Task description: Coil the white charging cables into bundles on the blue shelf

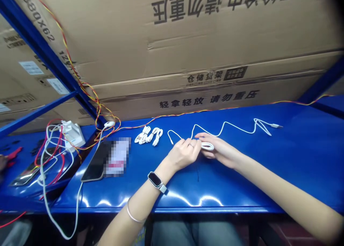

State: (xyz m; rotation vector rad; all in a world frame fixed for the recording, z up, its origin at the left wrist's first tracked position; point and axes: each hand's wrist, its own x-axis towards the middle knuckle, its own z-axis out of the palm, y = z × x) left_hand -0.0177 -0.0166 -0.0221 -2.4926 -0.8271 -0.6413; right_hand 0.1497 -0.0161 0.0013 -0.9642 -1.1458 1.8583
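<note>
Over the middle of the blue shelf, my left hand and my right hand meet at a white cable. Its coiled loops lie in the fingers of both hands, and the left fingers are closed around one end of the coil. A short end with a plug sticks out to the left of my left hand. The longer end runs off to the right in loose bends and finishes in a plug. Several bundled white cables lie to the left of my hands.
A smartphone rests left of the bundles. Further left, a white power strip sits among tangled red and white cords. Twisted red-yellow wire runs along the back, before large cardboard boxes. A blue post rises at left.
</note>
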